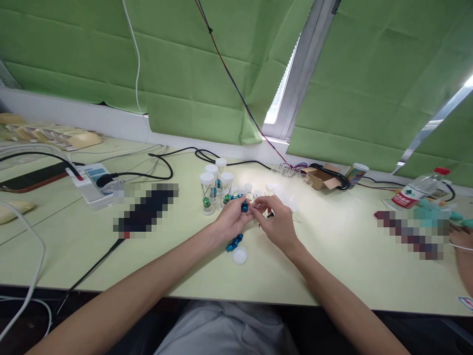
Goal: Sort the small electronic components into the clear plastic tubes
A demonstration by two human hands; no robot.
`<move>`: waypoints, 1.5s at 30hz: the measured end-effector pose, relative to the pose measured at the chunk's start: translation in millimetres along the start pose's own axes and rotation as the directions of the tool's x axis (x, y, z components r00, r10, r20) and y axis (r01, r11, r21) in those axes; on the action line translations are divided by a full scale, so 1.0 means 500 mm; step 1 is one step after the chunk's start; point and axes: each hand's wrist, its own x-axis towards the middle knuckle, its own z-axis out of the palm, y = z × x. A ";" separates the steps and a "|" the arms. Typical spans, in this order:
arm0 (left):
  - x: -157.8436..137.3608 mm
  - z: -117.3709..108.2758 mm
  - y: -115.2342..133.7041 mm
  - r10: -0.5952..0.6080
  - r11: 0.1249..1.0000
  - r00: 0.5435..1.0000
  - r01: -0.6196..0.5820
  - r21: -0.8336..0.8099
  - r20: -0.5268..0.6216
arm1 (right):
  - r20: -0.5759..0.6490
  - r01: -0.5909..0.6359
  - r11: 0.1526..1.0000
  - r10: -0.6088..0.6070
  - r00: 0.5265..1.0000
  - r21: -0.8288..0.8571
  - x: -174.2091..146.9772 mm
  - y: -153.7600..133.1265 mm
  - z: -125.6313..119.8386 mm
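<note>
Tubes (207,191) + lid (240,256) nr hands (233,216)

Smooth, clear plastic tubes (207,193) stand on a low-sheen tabletop (332,261), glossy metallic-looking parts (235,242) in front of them. Right of the tubes sit a matt cardboard box (317,180) and a shiny plastic bottle (417,191); behind the tubes hang matt, creased cloth-like blinds (195,88).

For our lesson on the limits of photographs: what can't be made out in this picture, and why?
All in the head view:
Right hand: what it may hold, hidden by its fingers or too small.
Blue piece at the left hand: partly covered by that hand.
Dark object: details lost to pixelation.
Another person's arm: cut off by the right edge.
</note>
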 end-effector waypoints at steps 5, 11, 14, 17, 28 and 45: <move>0.005 -0.008 -0.001 -0.027 0.999 0.999 0.029 -0.043 0.042 | 0.015 -0.025 1.000 0.025 1.000 0.002 0.000 -0.002 -0.002; 0.003 -0.010 0.001 -0.070 0.997 0.989 0.074 -0.033 0.127 | -0.103 -0.131 0.981 0.147 0.984 0.144 -0.002 -0.015 -0.007; 0.004 -0.010 0.001 -0.072 0.997 0.989 0.076 -0.024 0.126 | -0.112 -0.172 0.960 0.200 0.973 0.221 -0.003 -0.018 -0.009; 0.009 -0.013 -0.001 -0.072 0.997 0.988 0.075 -0.019 0.139 | -0.097 -0.207 0.944 0.239 0.966 0.257 -0.002 -0.017 -0.009; 0.001 -0.014 -0.004 -0.039 0.996 0.975 0.020 0.087 0.220 | -0.042 -0.236 0.940 0.254 0.966 0.245 0.000 -0.017 -0.005; -0.004 -0.010 -0.009 -0.016 0.992 0.977 -0.011 0.123 0.211 | 0.010 -0.207 0.965 0.209 0.978 0.159 -0.001 -0.010 -0.004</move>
